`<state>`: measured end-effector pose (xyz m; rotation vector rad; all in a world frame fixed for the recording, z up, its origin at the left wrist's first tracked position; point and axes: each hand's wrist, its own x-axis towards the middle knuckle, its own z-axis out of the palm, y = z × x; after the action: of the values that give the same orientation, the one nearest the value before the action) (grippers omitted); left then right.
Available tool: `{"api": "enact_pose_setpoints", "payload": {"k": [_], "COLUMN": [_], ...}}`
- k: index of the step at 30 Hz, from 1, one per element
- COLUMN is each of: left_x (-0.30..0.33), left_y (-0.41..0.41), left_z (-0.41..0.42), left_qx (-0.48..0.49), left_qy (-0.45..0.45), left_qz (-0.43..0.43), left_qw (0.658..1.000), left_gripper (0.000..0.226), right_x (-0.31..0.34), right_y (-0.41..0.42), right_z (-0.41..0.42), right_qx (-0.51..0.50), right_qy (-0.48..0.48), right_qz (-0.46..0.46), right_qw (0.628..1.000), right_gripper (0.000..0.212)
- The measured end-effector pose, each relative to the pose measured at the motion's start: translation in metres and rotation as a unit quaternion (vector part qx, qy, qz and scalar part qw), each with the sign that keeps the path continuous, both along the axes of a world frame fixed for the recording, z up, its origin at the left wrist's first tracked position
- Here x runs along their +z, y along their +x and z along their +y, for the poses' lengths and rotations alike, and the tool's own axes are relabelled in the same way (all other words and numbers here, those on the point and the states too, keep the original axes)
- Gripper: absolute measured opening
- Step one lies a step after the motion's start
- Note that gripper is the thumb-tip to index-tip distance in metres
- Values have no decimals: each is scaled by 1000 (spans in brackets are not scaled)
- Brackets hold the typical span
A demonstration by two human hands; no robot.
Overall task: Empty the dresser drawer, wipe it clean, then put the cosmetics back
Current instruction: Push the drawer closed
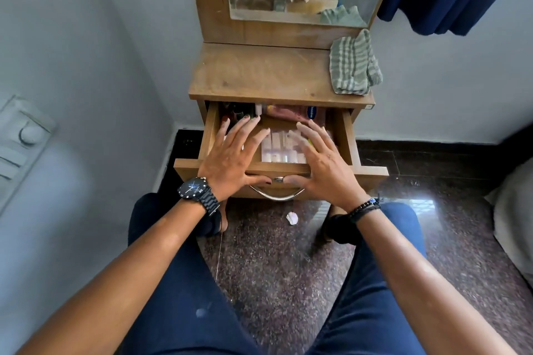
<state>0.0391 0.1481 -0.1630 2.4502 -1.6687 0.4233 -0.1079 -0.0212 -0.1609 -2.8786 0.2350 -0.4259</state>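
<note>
Both hands, left hand [230,160] and right hand [323,166], are being held open, fingers splayed, gripping nothing, over the pulled-out wooden drawer [281,171] being shown packed with cosmetics [281,147].

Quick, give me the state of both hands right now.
Left hand: open, fingers spread over the drawer, holding nothing.
Right hand: open, fingers spread over the cosmetics, holding nothing.

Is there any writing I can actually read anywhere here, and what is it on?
None reads clearly.
Blue oval lid at the back of the open wooden drawer: white lettering, too blurred.
Black wristwatch: dial markings too small.
Pale small bottles: labels blurred.
</note>
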Motion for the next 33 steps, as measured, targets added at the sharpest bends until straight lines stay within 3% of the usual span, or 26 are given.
{"api": "enact_pose_setpoints", "payload": {"k": [9,19,24,26,29,33], "left_x": [9,-7,-12,-9,-3,-16], "left_y": [51,56,57,53,36,-11], "left_z": [-51,-87,-98,-96,-98,-101], "left_qx": [76,185,224,231,220,145], "left_qy": [42,-79,-77,-68,-101,-142], "left_qz": [14,-30,-63,-47,44,85], "left_qw": [996,979,969,969,969,976], "left_gripper": [116,63,60,59,51,51], "right_x": [7,-11,-18,-17,-12,-35], "right_y": [59,96,108,106,98,51], "right_z": [-47,-52,-45,-44,-42,-35], "right_qx": [-31,-141,-188,-179,-156,-154], "right_qy": [-38,-42,-75,-85,-48,-56], "right_qz": [13,-127,-148,-137,-168,-222], "right_qw": [999,981,968,971,972,961], "right_gripper": [97,49,46,45,34,26]}}
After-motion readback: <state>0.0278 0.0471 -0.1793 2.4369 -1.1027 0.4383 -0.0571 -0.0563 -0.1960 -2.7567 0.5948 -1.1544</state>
